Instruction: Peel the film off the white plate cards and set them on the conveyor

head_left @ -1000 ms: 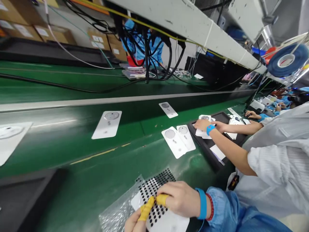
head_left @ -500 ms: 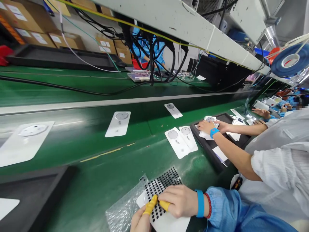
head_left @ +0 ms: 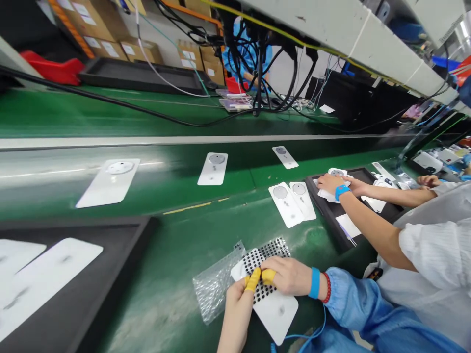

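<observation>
My left hand (head_left: 240,292) and my right hand (head_left: 289,274) meet over a white sheet of small black dots (head_left: 263,267) near the bench's front edge. Both wear yellow finger cots, and their tips pinch together at one spot on the dotted sheet. The sheet lies on a white plate (head_left: 275,312) and partly on a clear plastic bag (head_left: 213,284). My right wrist carries a blue band and a red bead bracelet.
Several white plates (head_left: 213,168) ride the green conveyor (head_left: 165,191). A black tray (head_left: 84,274) with white plates sits at left. A co-worker's arms (head_left: 368,220) reach into another black tray (head_left: 331,215) at right; two plates (head_left: 292,203) lie beside it. Cables hang overhead.
The view has swung left and down, showing the left black tray. Plates on the conveyor have shifted right in view. My fingers stay pinched on the dotted sheet.
</observation>
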### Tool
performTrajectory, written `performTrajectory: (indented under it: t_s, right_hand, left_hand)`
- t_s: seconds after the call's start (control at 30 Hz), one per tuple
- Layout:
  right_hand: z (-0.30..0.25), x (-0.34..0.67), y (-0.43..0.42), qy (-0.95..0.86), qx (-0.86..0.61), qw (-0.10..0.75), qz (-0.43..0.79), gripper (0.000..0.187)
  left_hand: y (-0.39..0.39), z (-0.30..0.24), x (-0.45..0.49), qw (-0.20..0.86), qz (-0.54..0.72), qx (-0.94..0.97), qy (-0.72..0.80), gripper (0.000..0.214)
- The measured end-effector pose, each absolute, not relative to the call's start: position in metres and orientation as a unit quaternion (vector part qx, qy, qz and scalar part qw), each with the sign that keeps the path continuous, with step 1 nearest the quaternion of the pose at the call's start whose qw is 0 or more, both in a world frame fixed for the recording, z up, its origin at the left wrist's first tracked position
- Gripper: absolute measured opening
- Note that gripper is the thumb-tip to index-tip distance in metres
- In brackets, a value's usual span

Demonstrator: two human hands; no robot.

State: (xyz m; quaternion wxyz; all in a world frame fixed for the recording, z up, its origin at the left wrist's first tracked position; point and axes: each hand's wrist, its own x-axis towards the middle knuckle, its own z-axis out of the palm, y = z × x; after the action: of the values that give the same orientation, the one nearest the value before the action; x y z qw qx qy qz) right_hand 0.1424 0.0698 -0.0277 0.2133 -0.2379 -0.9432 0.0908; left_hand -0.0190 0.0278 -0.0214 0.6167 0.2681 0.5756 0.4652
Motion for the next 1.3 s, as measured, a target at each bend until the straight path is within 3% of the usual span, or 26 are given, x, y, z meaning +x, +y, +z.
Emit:
performTrajectory:
  t_s: [0.17,0.33,0.4,0.5,0.63,0.93,1.07,1.2,1.3]
  right_hand:
    - [-0.022,0.155,0.071,-0.893,-0.288,0.273,0.211,0.013]
    - [0.007,0.165,0.079,-0.811,-0.356,0.339,0.318,0.012]
    - [0.029,0.156,0.075,-0.765,-0.374,0.394,0.347,0.009]
    - [0.064,0.132,0.061,-0.745,-0.355,0.459,0.328,0.008]
    - [0.082,0.107,0.047,-0.799,-0.305,0.447,0.262,0.016]
    - [0.076,0.111,0.043,-0.792,-0.341,0.432,0.265,0.018]
    - [0.078,0.108,0.044,-0.741,-0.373,0.449,0.331,0.009]
    - [0.081,0.108,0.048,-0.674,-0.379,0.434,0.462,0.043]
    - [0.082,0.109,0.048,-0.642,-0.376,0.402,0.533,0.044]
  left_hand:
    - [0.016,-0.009,-0.036,0.592,0.466,0.287,0.592,0.024]
    - [-0.017,0.024,-0.049,0.487,0.516,0.294,0.641,0.088]
    - [-0.022,0.040,-0.042,0.493,0.519,0.282,0.638,0.099]
    - [-0.019,0.056,-0.032,0.537,0.501,0.329,0.594,0.076]
    - [-0.018,0.060,-0.029,0.550,0.466,0.411,0.558,0.033]
    - [-0.025,0.062,-0.028,0.465,0.426,0.469,0.619,0.008]
    - [-0.020,0.069,-0.031,0.408,0.435,0.538,0.596,0.011]
    - [-0.021,0.068,-0.033,0.380,0.437,0.567,0.586,0.014]
    - [-0.024,0.064,-0.033,0.425,0.425,0.535,0.594,0.012]
